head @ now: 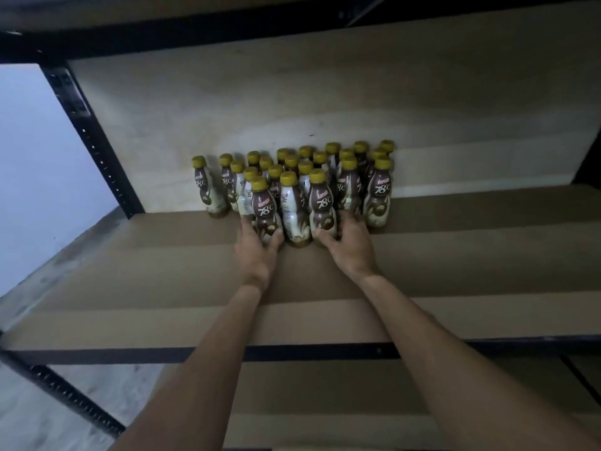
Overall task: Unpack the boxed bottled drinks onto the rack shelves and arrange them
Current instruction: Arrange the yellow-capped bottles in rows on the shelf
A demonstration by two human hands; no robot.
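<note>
Several brown-and-white coffee bottles with yellow caps (pixel 294 177) stand upright in a cluster at the back of the brown rack shelf (pixel 162 271). My left hand (pixel 257 247) grips the base of the front-left bottle (pixel 264 206), thumb on one side, fingers on the other. My right hand (pixel 349 244) grips the base of the front-right bottle (pixel 320 200). A third front bottle (pixel 292 206) stands between them, touching both. All three rest on the shelf. One bottle (pixel 206 187) stands slightly apart at the far left.
A black perforated upright post (pixel 91 138) rises at the left. The shelf's black front rail (pixel 292 351) crosses below my forearms. Another shelf (pixel 195 14) hangs overhead. A pale back panel (pixel 292 102) is behind the bottles. Grey floor (pixel 29 418) shows lower left.
</note>
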